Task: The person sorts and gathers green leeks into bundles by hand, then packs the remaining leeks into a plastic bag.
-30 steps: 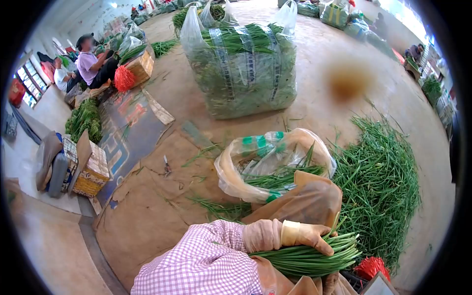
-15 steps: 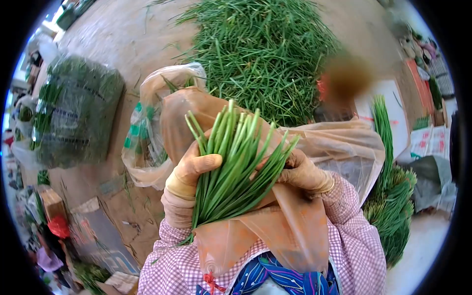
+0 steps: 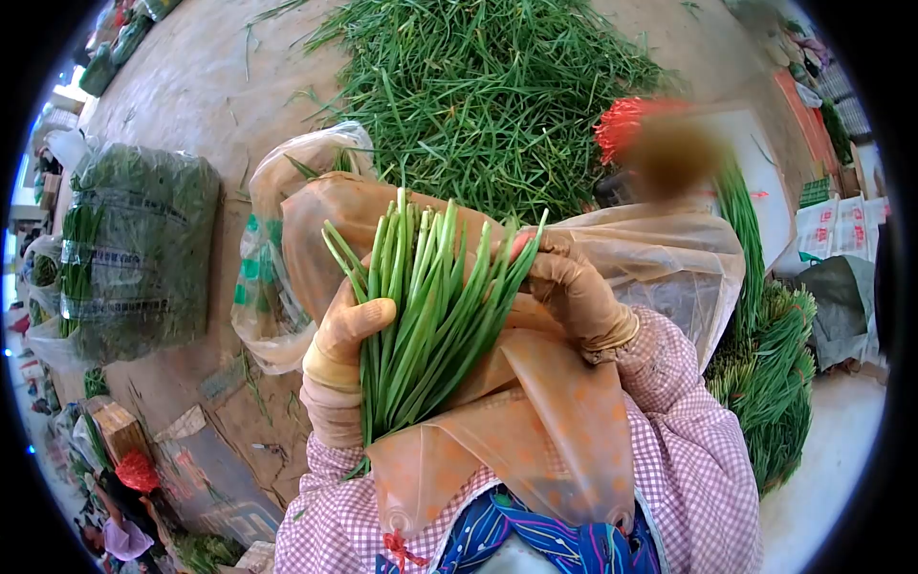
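Okay, so the bunch of green stalks (image 3: pixel 426 325) is in front of the person's chest, above the brownish plastic apron (image 3: pixel 564 411). Its long axis runs roughly from the body out toward the knees: pale, thicker ends point away from the person and fan out a bit, darker, thinner ends come back toward the lower left. The left-side stalks run pretty much straight out, while the right-side ones slant off to the right.

Left hand (image 3: pixel 349 325) is gloved and wrapped around the left side of the bunch, thumb lying across the top. Right hand (image 3: pixel 574 292), gloved too, has its fingers bent against the right edge near the pale ends. It's touching, but I can't tell if it's really gripping anything.

Past the knees there's a big loose green pile (image 3: pixel 488 105), with red strands (image 3: pixel 626 124) just to its right, partly hidden by a brown blur. An open plastic bag (image 3: pixel 268 316) with green tape sits by the left knee, and a big packed clear bag (image 3: pixel 143 249) is farther left. Over on the right, more greens (image 3: pixel 775 402) are heaped beside the person's right arm.
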Motion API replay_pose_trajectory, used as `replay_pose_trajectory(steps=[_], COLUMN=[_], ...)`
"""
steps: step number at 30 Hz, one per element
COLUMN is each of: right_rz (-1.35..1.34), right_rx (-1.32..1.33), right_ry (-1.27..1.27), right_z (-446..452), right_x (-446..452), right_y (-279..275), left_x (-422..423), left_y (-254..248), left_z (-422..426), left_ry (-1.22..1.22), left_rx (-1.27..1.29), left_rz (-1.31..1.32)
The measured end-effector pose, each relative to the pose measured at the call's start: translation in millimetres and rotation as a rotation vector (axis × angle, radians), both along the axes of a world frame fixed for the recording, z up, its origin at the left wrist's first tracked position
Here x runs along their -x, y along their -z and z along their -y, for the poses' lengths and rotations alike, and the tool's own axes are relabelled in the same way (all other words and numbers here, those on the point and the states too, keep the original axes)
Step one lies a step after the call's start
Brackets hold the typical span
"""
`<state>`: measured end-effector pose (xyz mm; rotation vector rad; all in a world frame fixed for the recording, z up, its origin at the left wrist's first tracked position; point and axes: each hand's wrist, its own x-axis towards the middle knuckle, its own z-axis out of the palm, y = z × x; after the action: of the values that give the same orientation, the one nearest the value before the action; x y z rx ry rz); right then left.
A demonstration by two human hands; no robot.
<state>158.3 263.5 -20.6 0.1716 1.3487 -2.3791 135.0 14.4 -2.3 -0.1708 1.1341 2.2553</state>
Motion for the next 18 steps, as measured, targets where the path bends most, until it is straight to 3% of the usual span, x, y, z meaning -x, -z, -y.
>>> replay_pose_trajectory(steps=[3,4,9,11,13,15,18], right_rz=[0.137,0.13,0.16,0.061,-0.036,-0.099,-0.064], right_rx=[0.574,0.655,0.625,0.283,0.301,0.128,0.186], right_ry=[0.039,0.035,0.029,-0.006,-0.062,-0.083,-0.114], right_z=[14.7,16.3,34.2,45.1,52.6,59.0,63.9], right_x=[0.4,-0.4,11.0,17.6,26.9,32.7,33.5], right_y=[1.1,1.3,-14.3,-25.1,-23.4,-29.2,-35.8], left_x=[-1.2,0.8,7.5,12.2,17.1,21.6,29.4], left_y=[-12.5,-11.2,-13.5,-16.9,-14.3,-25.0,-39.9], left_z=[-6.7,-6.2,-9.0,-10.2,-10.9,-8.2,3.0], left_ry=[-0.038,-0.009,0.065,0.161,0.251,0.272,0.555], left_rx=[0.004,-0.005,-0.01,0.019,0.088,0.087,0.212], left_rz=[0.016,0.009,0.003,-0.039,-0.113,-0.125,-0.1])
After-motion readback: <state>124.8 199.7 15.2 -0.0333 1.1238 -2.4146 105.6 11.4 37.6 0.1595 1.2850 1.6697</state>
